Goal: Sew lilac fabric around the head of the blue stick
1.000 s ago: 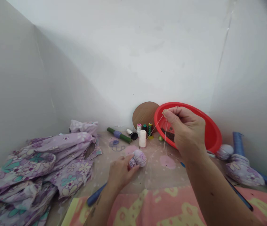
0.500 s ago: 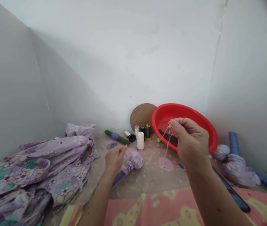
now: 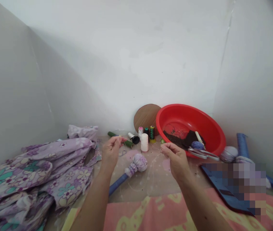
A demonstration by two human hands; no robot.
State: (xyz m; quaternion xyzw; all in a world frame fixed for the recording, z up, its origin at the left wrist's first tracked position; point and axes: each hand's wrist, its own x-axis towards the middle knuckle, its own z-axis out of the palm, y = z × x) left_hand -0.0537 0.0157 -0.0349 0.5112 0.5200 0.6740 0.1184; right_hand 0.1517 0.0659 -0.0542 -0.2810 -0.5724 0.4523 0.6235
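Observation:
My left hand (image 3: pixel 111 150) is pinched on pale thread, raised in front of the green tube (image 3: pixel 128 144). On the right, my right hand (image 3: pixel 174 157) is closed at the fingertips near the red basin's front rim, with a bit of thin thread at the fingers. Between and below the hands lies a blue stick with a round, flowered cloth head (image 3: pixel 140 162) bound in thread. A white thread spool (image 3: pixel 144 142) stands just behind it, touched by neither hand.
Rumpled flowered cloth (image 3: pixel 66 173) covers the left. At the back are small spools (image 3: pixel 152 133), a cardboard disc (image 3: pixel 146 118) and a red basin (image 3: pixel 217 134) holding dark material and scissors (image 3: pixel 203 154). A dark flat tablet-like object (image 3: pixel 223 189) lies at right.
My right hand has come down and left from in front of the basin, uncovering the scissors. My left hand has risen slightly and now shows thread at its fingertips.

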